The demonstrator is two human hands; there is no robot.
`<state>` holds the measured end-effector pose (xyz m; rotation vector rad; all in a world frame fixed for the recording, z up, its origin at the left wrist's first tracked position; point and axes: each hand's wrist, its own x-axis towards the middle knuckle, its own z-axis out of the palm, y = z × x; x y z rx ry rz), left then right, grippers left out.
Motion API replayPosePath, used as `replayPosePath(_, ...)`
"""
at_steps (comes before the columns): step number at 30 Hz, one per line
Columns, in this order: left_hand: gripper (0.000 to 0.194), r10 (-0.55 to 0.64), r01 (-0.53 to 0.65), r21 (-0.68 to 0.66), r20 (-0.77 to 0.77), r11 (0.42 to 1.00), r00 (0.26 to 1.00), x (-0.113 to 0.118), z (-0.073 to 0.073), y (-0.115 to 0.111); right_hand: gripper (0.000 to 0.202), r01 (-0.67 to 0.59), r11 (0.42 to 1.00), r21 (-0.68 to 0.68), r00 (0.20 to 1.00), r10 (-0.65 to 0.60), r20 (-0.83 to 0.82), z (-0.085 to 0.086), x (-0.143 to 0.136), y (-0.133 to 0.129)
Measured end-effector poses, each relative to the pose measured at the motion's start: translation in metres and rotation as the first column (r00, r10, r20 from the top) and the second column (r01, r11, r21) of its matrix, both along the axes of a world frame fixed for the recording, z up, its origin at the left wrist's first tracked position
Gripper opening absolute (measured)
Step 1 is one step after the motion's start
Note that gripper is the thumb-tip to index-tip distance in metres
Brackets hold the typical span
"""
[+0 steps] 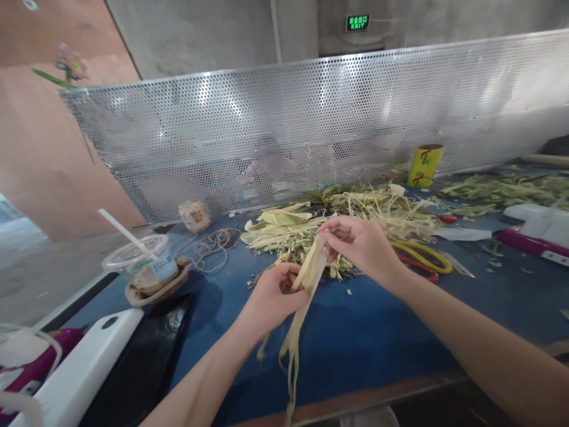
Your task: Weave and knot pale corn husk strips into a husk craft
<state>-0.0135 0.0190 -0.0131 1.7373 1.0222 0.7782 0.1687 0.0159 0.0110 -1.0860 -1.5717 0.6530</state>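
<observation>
One papery, split-ended husk strip (315, 264); left fingers (297, 300), right fingers (338, 225) clamped on it.

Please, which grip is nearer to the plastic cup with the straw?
Left. The left grip is to the right of the plastic cup, on the husk strip; the right grip is farther right, at the strip's upper end.

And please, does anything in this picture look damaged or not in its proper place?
Two things, mildly. The pale husk held by the left hand and right hand splits into thin, ragged tails below. At the left, the string lies in a loose tangle near the drink cup, rather than wound up.
</observation>
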Motion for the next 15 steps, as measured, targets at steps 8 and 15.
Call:
replayPosePath(8, 0.014, -0.029, 0.029, -0.082, -0.005, 0.996, 1.000, 0.004, 0.001, -0.008, 0.012, 0.001, 0.999, 0.032, 0.994, 0.003, -0.109, 0.005, 0.004, 0.003)
replayPosePath(15, 0.022, -0.259, 0.370, -0.290, 0.355, 0.883, 0.898, 0.008, 0.004, -0.015, 0.014, 0.180, 0.968, 0.177, 0.976, -0.153, -0.157, 0.009, 0.013, 0.005)
